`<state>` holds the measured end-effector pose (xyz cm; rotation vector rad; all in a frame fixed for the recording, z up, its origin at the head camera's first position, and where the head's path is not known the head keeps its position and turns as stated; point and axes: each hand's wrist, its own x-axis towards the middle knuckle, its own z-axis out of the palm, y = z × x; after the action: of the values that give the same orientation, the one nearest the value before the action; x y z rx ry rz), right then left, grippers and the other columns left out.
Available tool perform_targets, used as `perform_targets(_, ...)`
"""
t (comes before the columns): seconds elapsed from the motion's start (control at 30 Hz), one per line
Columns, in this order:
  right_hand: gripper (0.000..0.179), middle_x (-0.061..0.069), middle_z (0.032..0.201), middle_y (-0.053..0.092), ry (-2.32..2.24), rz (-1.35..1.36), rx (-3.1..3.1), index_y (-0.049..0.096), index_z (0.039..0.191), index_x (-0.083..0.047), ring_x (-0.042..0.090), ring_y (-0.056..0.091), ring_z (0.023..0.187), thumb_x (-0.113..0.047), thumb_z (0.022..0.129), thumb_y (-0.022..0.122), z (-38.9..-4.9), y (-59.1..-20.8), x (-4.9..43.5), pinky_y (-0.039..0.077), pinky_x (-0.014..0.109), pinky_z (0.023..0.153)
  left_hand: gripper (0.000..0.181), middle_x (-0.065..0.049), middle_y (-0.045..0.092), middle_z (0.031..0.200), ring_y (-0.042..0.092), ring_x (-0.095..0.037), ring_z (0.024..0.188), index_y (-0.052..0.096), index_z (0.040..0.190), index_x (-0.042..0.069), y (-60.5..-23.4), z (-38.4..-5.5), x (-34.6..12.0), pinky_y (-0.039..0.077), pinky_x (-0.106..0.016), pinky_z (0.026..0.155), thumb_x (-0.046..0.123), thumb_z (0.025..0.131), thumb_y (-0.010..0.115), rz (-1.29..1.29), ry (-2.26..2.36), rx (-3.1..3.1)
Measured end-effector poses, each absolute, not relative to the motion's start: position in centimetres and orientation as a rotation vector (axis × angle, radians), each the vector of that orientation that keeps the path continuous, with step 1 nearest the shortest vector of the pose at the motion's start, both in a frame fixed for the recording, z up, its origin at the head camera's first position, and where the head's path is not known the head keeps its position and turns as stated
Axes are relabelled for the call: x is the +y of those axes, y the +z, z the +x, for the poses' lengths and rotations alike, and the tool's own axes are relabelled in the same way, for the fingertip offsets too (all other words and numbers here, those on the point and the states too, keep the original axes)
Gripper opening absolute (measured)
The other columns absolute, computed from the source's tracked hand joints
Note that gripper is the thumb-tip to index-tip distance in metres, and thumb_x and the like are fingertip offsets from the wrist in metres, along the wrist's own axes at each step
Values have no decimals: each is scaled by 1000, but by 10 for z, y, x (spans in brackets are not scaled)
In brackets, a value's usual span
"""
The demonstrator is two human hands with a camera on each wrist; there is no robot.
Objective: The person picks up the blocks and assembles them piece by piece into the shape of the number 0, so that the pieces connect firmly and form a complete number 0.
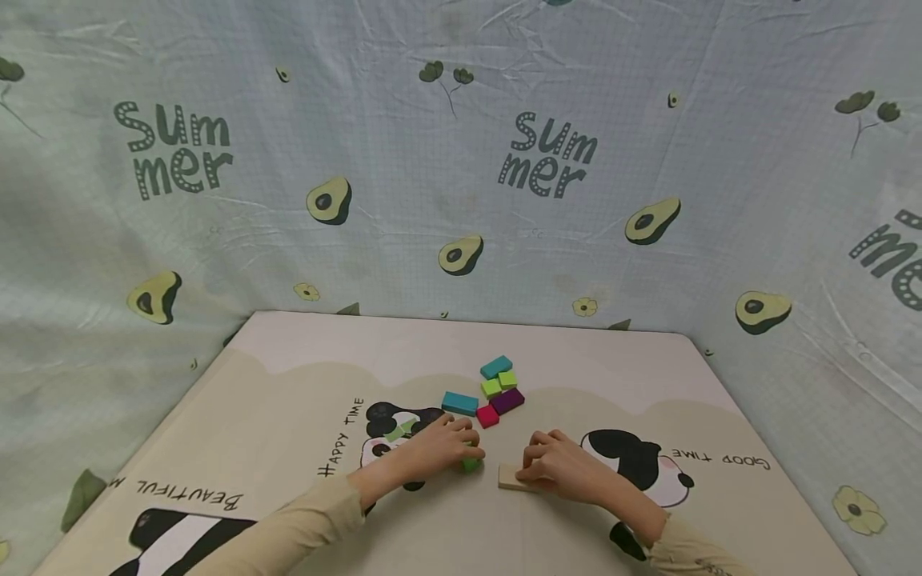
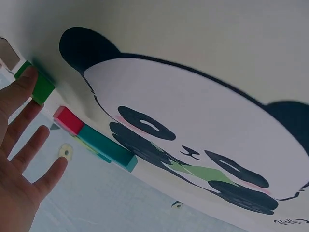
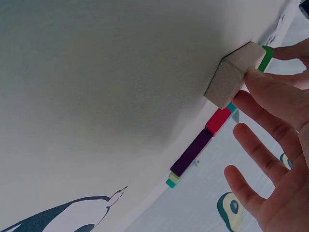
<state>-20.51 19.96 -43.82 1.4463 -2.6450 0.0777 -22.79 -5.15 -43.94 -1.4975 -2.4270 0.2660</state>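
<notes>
My left hand (image 1: 438, 450) pinches a green block (image 2: 43, 88) between thumb and index finger, the other fingers spread apart in the left wrist view. To its right, my right hand (image 1: 569, 470) has its thumb and index finger on a plain wooden block (image 3: 228, 79) that lies on the table. A short gap separates these two blocks in the head view. Just beyond the left hand are a blue block (image 1: 459, 403) and a red block (image 1: 487, 416). Part of the green block is hidden by the left fingers in the head view.
Behind the red block sit a purple block (image 1: 507, 401), two lime green blocks (image 1: 491, 389) and a second blue block (image 1: 496, 367), loosely clustered. Panda drawings and lettering decorate the pale table (image 1: 302, 344). A curtain (image 1: 389, 144) printed with avocados surrounds its back and sides.
</notes>
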Motion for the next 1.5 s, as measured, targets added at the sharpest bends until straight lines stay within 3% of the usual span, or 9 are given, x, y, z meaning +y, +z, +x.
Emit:
perform_targets(0.6,13,-14,80,63,73,1444,-2642,72,90,-27,5,46,80,-24,78,66,-204,-438,199,39,24,72,28,11,62,102,49,-8,98,61,108,35,-440,-228,-29,42,-26,85,38,80,61,-1508,270,-2439)
perform_targets(1.23,12,-13,80,63,78,1459,-2646,72,89,-26,5,46,79,-24,78,67,-205,-436,198,40,25,72,31,10,61,101,49,-9,96,61,110,37,-443,-228,-26,42,-25,83,40,79,62,-1500,302,-2441)
perform_targets(1.5,13,-13,81,63,62,1437,-2688,72,90,-27,5,46,80,-23,79,66,-204,-435,198,39,24,72,29,8,60,104,48,-10,100,61,108,32,-441,-225,-31,41,-28,86,37,80,63,-1516,225,-2420)
